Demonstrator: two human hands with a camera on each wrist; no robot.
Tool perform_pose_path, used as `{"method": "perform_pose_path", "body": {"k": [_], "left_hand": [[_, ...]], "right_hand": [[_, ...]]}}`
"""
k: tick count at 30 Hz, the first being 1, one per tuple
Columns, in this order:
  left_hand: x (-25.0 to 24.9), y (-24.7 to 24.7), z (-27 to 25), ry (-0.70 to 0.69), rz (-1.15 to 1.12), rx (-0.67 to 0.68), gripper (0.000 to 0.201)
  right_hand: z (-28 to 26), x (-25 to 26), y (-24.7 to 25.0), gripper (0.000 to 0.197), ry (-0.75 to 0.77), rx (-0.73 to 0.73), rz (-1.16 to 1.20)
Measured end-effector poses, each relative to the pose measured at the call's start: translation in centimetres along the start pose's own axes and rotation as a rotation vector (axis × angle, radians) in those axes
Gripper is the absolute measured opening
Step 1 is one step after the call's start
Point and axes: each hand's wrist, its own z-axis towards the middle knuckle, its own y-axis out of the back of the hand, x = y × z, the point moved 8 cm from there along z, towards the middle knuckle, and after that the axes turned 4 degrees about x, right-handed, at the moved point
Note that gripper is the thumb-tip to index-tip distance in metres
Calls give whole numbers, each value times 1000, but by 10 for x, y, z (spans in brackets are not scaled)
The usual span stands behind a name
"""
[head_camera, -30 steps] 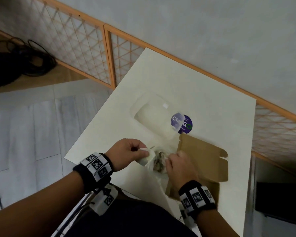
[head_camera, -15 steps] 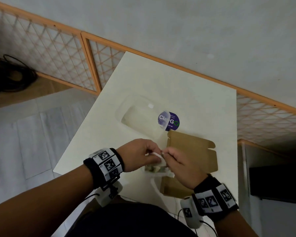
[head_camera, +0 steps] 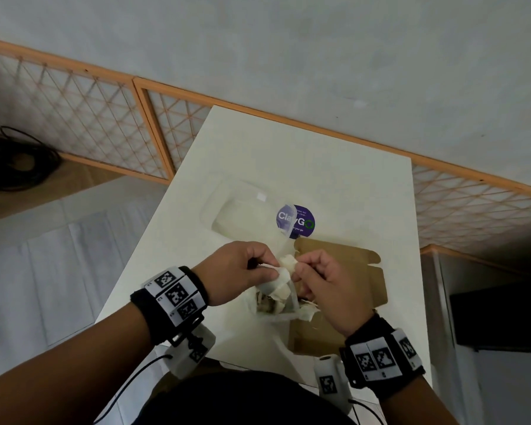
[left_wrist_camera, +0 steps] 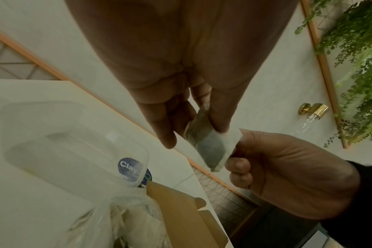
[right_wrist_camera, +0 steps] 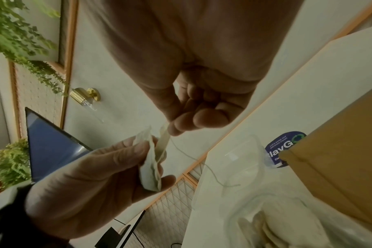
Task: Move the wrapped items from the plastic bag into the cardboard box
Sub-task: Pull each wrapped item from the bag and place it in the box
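Note:
A clear plastic bag (head_camera: 276, 314) (left_wrist_camera: 100, 218) (right_wrist_camera: 255, 218) with several pale wrapped items lies on the white table, against the open brown cardboard box (head_camera: 359, 280) (left_wrist_camera: 181, 209) (right_wrist_camera: 340, 159). My left hand (head_camera: 270, 266) (left_wrist_camera: 194, 136) (right_wrist_camera: 153, 161) pinches a white wrapped item (head_camera: 278, 282) (left_wrist_camera: 208, 144) (right_wrist_camera: 149, 159) just above the bag. My right hand (head_camera: 301, 266) (left_wrist_camera: 236, 151) (right_wrist_camera: 174, 127) pinches a pale wrapped piece (head_camera: 288, 261) (right_wrist_camera: 164, 139) touching it. I cannot tell whether these are one item or two. A thin thread (right_wrist_camera: 204, 166) hangs from them.
An empty clear plastic container (head_camera: 242, 210) lies on the table (head_camera: 334, 167) behind the bag, partly over a round purple sticker (head_camera: 298, 220). The box reaches near the table's right edge. An orange lattice fence (head_camera: 105, 124) and a wall stand behind the table.
My right hand came out of the bag's mouth and met the left. Both hands now hold the wrapped paper slightly higher above the bag.

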Motion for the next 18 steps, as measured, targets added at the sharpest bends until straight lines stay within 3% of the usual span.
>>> {"method": "perform_pose_path", "body": {"k": [8, 13, 18], "left_hand": [[-4, -1, -16, -33, -74, 22, 9], [-23, -2, -22, -160, -109, -20, 6], [-24, 1, -21, -145, -77, -93, 9]], "right_hand": [[-3, 12, -5, 10, 50, 49, -32], [-6, 20, -13, 9, 82, 95, -60], [-12, 30, -14, 12, 133, 88, -110]]}}
